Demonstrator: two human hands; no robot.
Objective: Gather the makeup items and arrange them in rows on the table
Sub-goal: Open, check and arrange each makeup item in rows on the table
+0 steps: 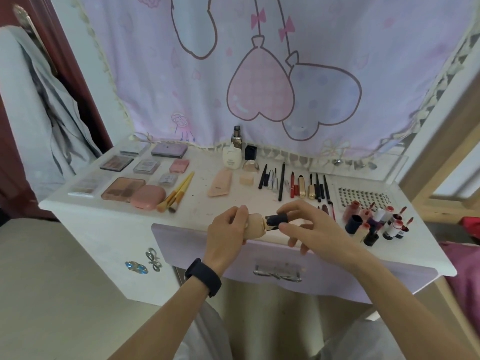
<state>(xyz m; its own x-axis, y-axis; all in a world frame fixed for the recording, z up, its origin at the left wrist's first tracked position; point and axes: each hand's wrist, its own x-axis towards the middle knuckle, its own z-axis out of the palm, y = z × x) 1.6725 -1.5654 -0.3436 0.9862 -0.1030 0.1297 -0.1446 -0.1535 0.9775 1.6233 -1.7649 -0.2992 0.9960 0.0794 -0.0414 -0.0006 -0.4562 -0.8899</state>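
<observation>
A beige foundation bottle (255, 226) with a black cap (277, 220) lies sideways over the front edge of the white dressing table (104, 211). My left hand (228, 229) grips the beige body. My right hand (304, 224) pinches the black cap between thumb and forefinger. Eyeshadow palettes (123, 188) and a pink compact (148, 196) lie in rows at the left. Yellow brushes (176, 194) lie beside them. Pencils, mascaras and lipsticks (296, 184) form a row at the centre right. Small lip-gloss bottles (376, 222) stand clustered at the right.
Three bottles (237, 152) stand at the back against a pink curtain (259, 74). A pink tube (220, 186) and a sponge (246, 179) lie mid-table. A studded tray (363, 198) sits at the right. A lilac drawer (285, 266) juts out below my hands. Clothing hangs at the left.
</observation>
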